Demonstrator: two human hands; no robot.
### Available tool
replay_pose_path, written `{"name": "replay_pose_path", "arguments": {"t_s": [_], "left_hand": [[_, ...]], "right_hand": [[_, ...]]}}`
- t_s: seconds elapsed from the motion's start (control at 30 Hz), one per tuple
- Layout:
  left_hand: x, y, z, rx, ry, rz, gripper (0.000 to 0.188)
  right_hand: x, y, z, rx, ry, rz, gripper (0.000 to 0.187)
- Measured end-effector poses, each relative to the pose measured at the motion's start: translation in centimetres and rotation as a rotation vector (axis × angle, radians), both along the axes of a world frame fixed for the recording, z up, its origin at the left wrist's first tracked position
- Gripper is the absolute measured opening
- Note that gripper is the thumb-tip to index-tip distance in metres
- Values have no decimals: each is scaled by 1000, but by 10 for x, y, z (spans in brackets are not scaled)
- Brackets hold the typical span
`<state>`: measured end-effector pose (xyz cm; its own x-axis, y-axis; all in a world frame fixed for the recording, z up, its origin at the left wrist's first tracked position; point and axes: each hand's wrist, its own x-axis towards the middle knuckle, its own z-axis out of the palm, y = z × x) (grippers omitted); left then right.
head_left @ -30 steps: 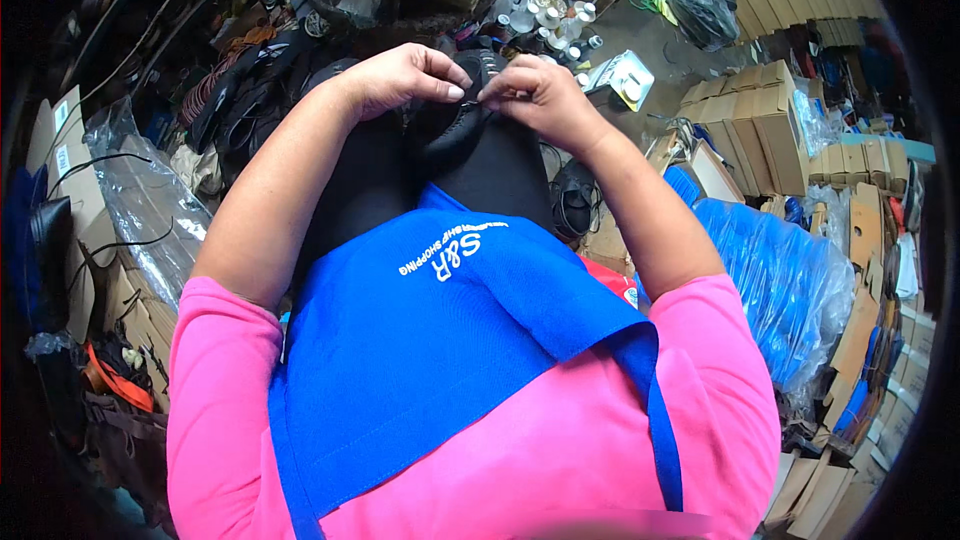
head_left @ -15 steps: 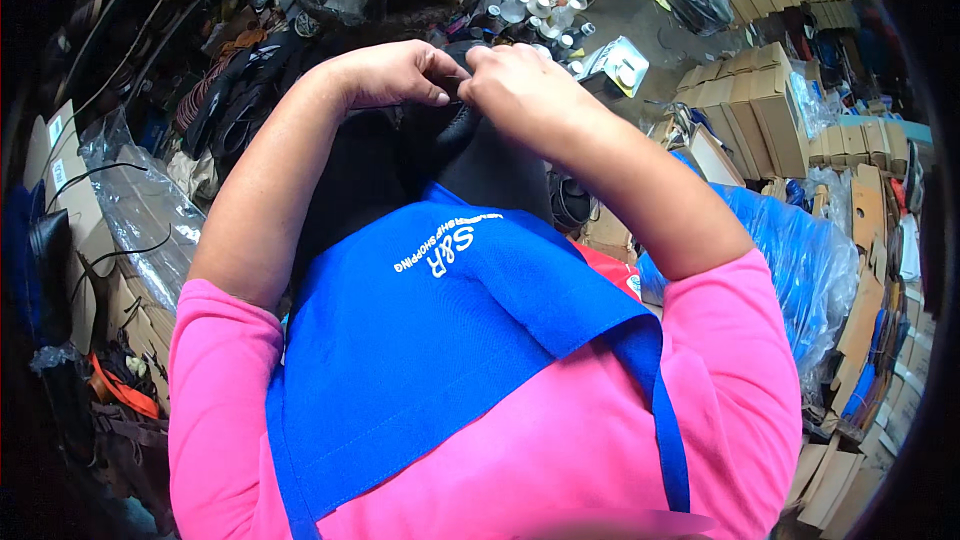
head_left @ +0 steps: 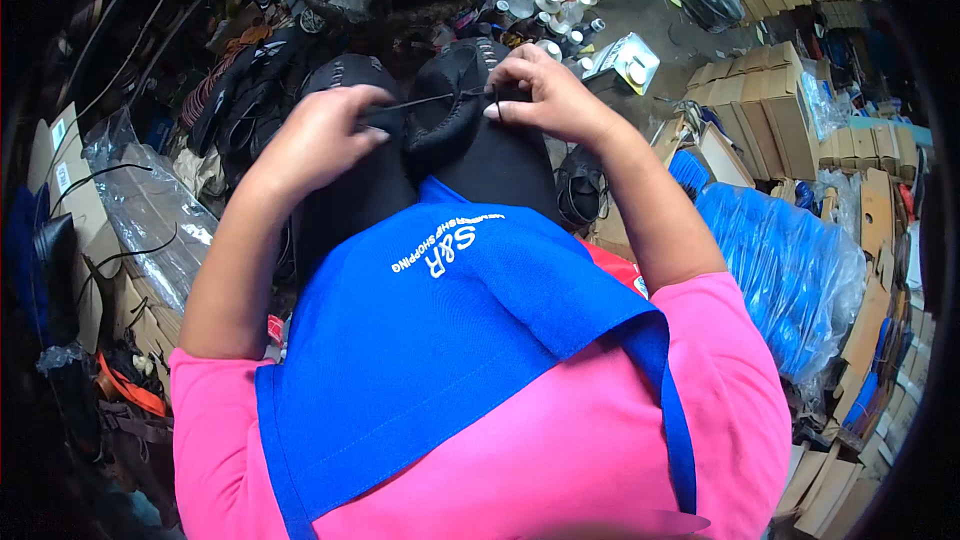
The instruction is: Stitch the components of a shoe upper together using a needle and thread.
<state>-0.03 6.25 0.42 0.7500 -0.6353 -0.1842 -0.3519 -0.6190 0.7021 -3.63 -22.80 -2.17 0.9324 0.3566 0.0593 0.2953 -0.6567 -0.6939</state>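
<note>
A dark, rounded piece that looks like a black shoe (head_left: pixel 445 130) rests on my lap between my thighs, with stitching along its edge. Across it runs a thin black cord (head_left: pixel 425 100), pulled taut from one hand to the other. My left hand (head_left: pixel 335 135) pinches one end, off to the left of the shoe. At the shoe's right edge, my right hand (head_left: pixel 550 95) grips the cord between thumb and fingers. A blue apron (head_left: pixel 430 340) covers my front.
Several bottles with white caps (head_left: pixel 550 5) stand on the floor ahead, near a white container (head_left: pixel 630 65). Cardboard boxes (head_left: pixel 760 105) and a plastic-wrapped blue bundle (head_left: pixel 770 270) lie to the right. On the left are clear plastic sheeting (head_left: pixel 150 210) and dark shoes (head_left: pixel 250 90).
My hands were close together over the shoe. They have moved apart, left hand leftward and right hand slightly rightward, and the cord is now stretched between them.
</note>
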Motion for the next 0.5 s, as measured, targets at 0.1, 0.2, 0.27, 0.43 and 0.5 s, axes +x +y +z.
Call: {"name": "replay_pose_path", "arguments": {"t_s": [0.1, 0.2, 0.27, 0.43, 0.5], "left_hand": [[19, 26, -20, -106, -256, 289, 24], [39, 19, -21, -640, 248, 571, 27], [27, -6, -11, -994, 518, 513, 32], [29, -24, -11, -1441, 1078, 289, 43], [45, 7, -35, -1295, 1072, 489, 44]], "right_hand": [[5, 2, -11, 0, -137, -134, 21], [20, 3, -36, 762, 29, -626, 28], [24, 10, -34, 1487, 232, -665, 38], [2, 2, -20, 1841, 717, -68, 47], [-23, -2, -19, 1581, 614, -268, 48]]}}
